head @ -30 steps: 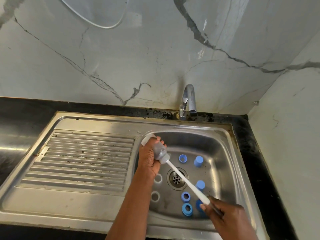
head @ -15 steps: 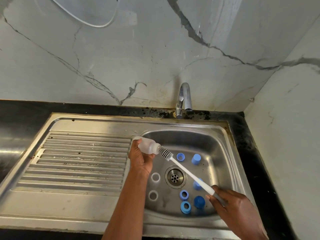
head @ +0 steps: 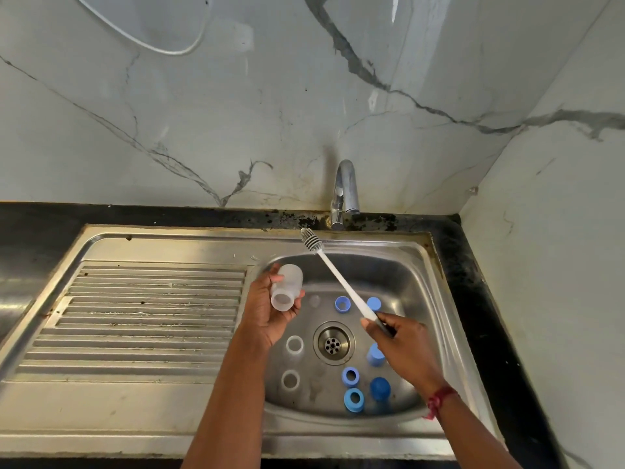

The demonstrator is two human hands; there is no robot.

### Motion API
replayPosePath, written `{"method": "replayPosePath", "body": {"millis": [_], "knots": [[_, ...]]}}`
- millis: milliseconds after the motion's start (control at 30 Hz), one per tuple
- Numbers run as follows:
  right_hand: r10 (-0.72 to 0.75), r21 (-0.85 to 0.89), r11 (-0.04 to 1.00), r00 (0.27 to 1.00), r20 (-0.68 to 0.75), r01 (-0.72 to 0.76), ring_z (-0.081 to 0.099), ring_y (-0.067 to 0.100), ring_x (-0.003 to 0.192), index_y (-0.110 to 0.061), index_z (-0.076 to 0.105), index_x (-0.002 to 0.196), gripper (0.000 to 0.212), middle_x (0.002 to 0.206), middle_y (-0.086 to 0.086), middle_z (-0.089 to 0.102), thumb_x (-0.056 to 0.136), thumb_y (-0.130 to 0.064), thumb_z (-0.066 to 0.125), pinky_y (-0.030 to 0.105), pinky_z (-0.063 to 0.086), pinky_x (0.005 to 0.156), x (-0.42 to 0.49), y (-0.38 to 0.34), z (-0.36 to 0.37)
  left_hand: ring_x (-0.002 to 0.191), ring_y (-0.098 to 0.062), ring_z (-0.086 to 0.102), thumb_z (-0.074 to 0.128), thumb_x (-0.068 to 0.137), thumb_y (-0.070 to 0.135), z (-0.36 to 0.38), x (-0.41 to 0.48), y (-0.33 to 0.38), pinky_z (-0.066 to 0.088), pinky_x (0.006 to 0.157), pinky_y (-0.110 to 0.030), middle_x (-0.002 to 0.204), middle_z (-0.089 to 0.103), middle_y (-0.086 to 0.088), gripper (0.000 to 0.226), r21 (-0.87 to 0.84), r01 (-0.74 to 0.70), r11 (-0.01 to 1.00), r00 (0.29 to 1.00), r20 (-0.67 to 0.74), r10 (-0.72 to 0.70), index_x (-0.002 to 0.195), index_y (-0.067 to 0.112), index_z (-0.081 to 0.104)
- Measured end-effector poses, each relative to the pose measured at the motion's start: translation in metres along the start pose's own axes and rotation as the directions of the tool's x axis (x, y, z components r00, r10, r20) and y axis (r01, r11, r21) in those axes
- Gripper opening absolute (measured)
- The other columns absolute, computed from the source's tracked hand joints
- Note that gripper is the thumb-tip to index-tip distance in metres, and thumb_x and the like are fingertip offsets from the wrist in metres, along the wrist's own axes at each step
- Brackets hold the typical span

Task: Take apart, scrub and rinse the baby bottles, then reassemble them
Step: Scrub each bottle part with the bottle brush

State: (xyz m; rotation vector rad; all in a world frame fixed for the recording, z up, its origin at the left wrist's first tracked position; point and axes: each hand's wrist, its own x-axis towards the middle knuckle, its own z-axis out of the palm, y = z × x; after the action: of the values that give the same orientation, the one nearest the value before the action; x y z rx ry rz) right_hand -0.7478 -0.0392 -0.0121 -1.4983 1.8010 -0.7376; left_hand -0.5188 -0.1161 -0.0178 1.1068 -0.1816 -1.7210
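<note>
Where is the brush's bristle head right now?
In the head view, the bristle head hangs over the sink's back rim, just left of the tap, beyond and right of the bottle in the left hand.

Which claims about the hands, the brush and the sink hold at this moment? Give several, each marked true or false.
1. The left hand holds a translucent bottle, open mouth toward the camera. True.
2. The right hand grips the brush by its handle. True.
3. The bristles are inside the bottle. False: they are outside it, held up near the tap.
4. Water is running. False: no stream shows.
5. Blue parts lie in the sink basin. True.
</note>
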Motion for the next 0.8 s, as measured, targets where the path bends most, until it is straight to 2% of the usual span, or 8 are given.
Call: {"method": "replayPosePath", "body": {"millis": [100,167,333,500,600,667,733,800], "knots": [[-0.023,0.029,0.999,1.0,-0.011,0.023,0.041,0.007,0.046,-0.014,0.056,0.06,0.046,0.053,0.009,0.051,0.094,-0.046,0.06,0.019,0.036,0.048,0.004,-0.001,-0.001,0.095,-0.035,0.059,0.054,0.095,0.014,0.006,-0.006,0.0,0.052,0.051,-0.026,0.112,0.06,-0.019,0.015,0.033,0.059,0.998,0.997,0.041,-0.06,0.105,0.015,0.066],[-0.014,0.047,0.999,0.999,-0.03,0.015,0.044,0.009,0.048,-0.013,0.06,0.062,0.046,0.056,0.011,0.053,0.094,-0.046,0.058,0.027,0.041,0.052,0.007,0.0,-0.002,0.097,-0.034,0.062,0.057,0.096,0.013,0.01,-0.008,0.0,0.053,0.048,-0.025,0.111,0.062,-0.018,0.013,0.039,0.073,0.997,0.995,0.06,-0.076,0.104,0.015,0.067],[0.022,0.025,0.999,0.998,-0.064,-0.02,0.059,0.026,0.06,-0.01,0.073,0.085,0.047,0.059,0.01,0.058,0.092,-0.052,0.055,0.04,0.051,0.062,0.011,0.008,-0.002,0.09,-0.033,0.064,0.06,0.088,0.011,0.011,0.003,-0.005,0.048,0.043,-0.019,0.124,0.057,-0.021,0.04,0.069,0.064,0.996,0.997,0.044,-0.067,0.126,0.02,0.064],[0.007,-0.001,1.0,0.996,-0.087,-0.007,0.041,0.007,0.047,-0.012,0.074,0.089,0.041,0.054,0.003,0.053,0.094,-0.049,0.057,0.032,0.042,0.051,-0.005,0.011,-0.001,0.101,-0.042,0.058,0.062,0.083,0.024,0.005,0.003,-0.012,0.048,0.04,-0.019,0.131,0.054,-0.026,0.036,-0.018,0.114,0.993,0.993,0.036,-0.113,0.118,0.017,0.063],[-0.022,-0.033,0.999,0.996,-0.091,0.019,0.046,0.005,0.043,-0.017,0.07,0.074,0.032,0.048,-0.014,0.052,0.095,-0.04,0.061,0.015,0.035,0.044,-0.029,0.012,-0.005,0.104,-0.044,0.057,0.072,0.07,0.036,0.003,0.001,-0.015,0.048,0.038,-0.019,0.134,0.054,-0.026,0.057,-0.061,0.132,0.989,0.99,0.058,-0.128,0.121,0.012,0.062],[-0.044,-0.034,0.999,0.995,-0.094,0.041,0.05,0.001,0.045,-0.016,0.07,0.073,0.027,0.048,-0.022,0.052,0.094,-0.031,0.064,0.012,0.036,0.046,-0.043,0.015,-0.008,0.106,-0.045,0.058,0.079,0.065,0.036,0.001,0.004,-0.016,0.049,0.038,-0.02,0.136,0.054,-0.026,0.077,-0.072,0.138,0.988,0.99,0.052,-0.135,0.133,0.006,0.057],[-0.077,-0.034,0.997,0.992,-0.1,0.074,0.047,0.003,0.044,-0.016,0.069,0.072,0.026,0.046,-0.021,0.049,0.093,-0.029,0.065,0.011,0.033,0.045,-0.052,0.02,-0.01,0.108,-0.045,0.059,0.083,0.063,0.038,0.002,0.004,-0.018,0.049,0.039,-0.02,0.139,0.053,-0.027,0.089,-0.063,0.139,0.988,0.99,0.05,-0.136,0.14,0.004,0.051],[-0.105,-0.039,0.994,0.99,-0.092,0.101,0.039,0.008,0.042,-0.017,0.067,0.069,0.028,0.046,-0.013,0.044,0.093,-0.032,0.065,0.012,0.028,0.044,-0.053,0.028,-0.012,0.11,-0.042,0.057,0.081,0.07,0.041,0.01,-0.002,-0.018,0.05,0.039,-0.02,0.134,0.056,-0.027,0.079,-0.065,0.133,0.989,0.99,0.05,-0.13,0.133,0.001,0.055]]}}
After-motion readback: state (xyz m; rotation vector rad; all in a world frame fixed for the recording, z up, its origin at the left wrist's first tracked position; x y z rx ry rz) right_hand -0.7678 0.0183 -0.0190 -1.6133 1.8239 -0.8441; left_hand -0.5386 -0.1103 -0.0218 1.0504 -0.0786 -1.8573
